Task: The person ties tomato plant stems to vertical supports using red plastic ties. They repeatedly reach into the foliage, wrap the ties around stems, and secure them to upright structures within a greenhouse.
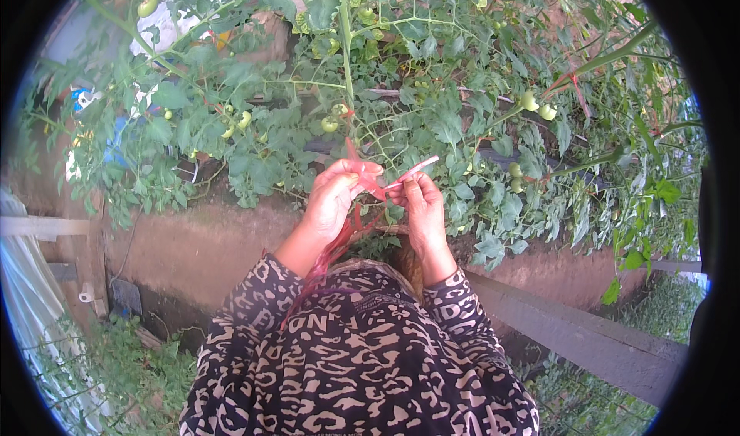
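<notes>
Between my two hands runs a strip of red plastic twine. My left hand pinches it between thumb and fingers. In my right hand is a thin pink-and-white stick-like tool, tilted up to the right, its lower end touching the twine. More red strands hang below my left wrist along my front. Just beyond the hands rises a tomato stem, with red twine at its lower part. Green tomatoes hang beside that stem.
Tomato plants with dense leaves fill the far side. Another stem at the right bears a red tie near green tomatoes. A grey beam crosses at lower right. Clear plastic sheeting hangs at the left, by a wooden post.
</notes>
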`<act>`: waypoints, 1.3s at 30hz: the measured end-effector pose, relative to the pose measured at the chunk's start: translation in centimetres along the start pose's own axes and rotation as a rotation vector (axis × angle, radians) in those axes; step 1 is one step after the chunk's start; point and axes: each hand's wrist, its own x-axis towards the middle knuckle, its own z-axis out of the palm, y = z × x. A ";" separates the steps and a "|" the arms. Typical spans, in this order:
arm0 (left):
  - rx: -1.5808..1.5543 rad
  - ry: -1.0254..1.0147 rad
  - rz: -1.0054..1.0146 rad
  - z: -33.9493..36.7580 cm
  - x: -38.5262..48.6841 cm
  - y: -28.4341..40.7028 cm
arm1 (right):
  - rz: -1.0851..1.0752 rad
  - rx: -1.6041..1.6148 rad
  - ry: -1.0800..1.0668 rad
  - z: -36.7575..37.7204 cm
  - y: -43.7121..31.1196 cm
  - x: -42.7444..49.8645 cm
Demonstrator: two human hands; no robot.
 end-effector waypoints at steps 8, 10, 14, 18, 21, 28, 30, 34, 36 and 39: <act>-0.651 0.072 0.151 -5.8 1.4 5.0 | -0.100 0.441 0.366 -4.5 -0.7 1.5; -0.558 0.187 0.350 -10.6 1.5 8.5 | -0.246 0.459 0.472 -7.8 -1.7 1.9; -0.300 0.445 0.853 -17.4 -1.9 16.6 | -0.495 0.420 0.850 -17.7 -4.8 0.8; -0.072 0.515 0.884 -17.1 -3.2 17.7 | -0.613 0.168 0.999 -18.5 -8.8 -1.5; 0.040 0.444 0.722 -11.0 -0.8 13.2 | -0.596 0.151 0.674 -13.5 -8.7 -0.7; 0.245 -0.167 0.393 1.0 1.4 5.1 | -0.610 -0.579 -0.348 4.2 -6.2 -4.1; 0.318 -0.157 0.332 2.2 0.6 4.2 | -0.531 -0.582 -0.276 5.4 -5.5 -3.8; 0.303 -0.250 0.152 1.7 0.2 2.6 | -0.731 -0.715 -0.187 5.6 -4.8 -2.5; 0.152 -0.246 0.022 1.4 -0.4 1.9 | -0.684 -0.634 -0.220 5.7 -3.8 -2.2; 0.037 -0.161 -0.035 0.5 0.0 1.8 | -0.502 -0.506 -0.250 5.6 -3.5 -2.2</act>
